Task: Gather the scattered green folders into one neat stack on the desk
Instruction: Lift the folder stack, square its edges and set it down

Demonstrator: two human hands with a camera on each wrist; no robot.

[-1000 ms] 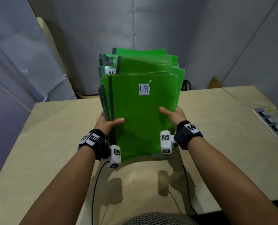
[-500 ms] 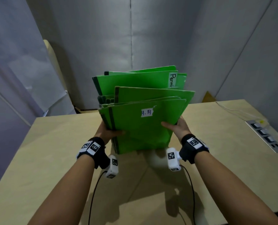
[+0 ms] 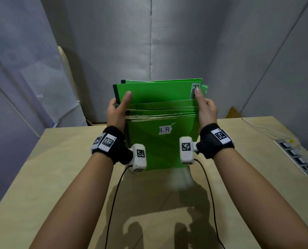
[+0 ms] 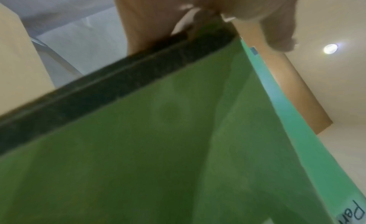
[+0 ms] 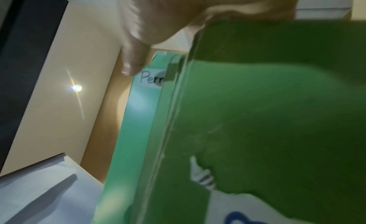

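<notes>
A bundle of green folders (image 3: pixel 160 146) stands on edge on the beige desk (image 3: pixel 50 177), tilted slightly away from me. The front folder carries a white "H.R" label (image 3: pixel 164 130); a taller one behind shows a "Perm" label (image 3: pixel 196 90). My left hand (image 3: pixel 117 108) grips the bundle's upper left side, thumb lying on the tall folder's face. My right hand (image 3: pixel 206 108) grips the upper right side the same way. The left wrist view shows the folders' dark spines (image 4: pixel 118 80) under my fingers (image 4: pixel 277 31). The right wrist view shows the folder edges (image 5: pixel 170 117) below my thumb (image 5: pixel 138 47).
A power strip (image 3: pixel 297 155) lies at the desk's right edge with a thin white cable (image 3: pixel 257 129) running to it. Grey partition walls close in behind and on both sides. A pale board (image 3: pixel 66 72) leans at the back left, and a cardboard corner (image 3: pixel 233 112) shows behind the desk.
The fanned-out folders have closed into a tighter bundle. Both hands have slid from its lower sides to its upper sides, thumbs now on the tall rear folder.
</notes>
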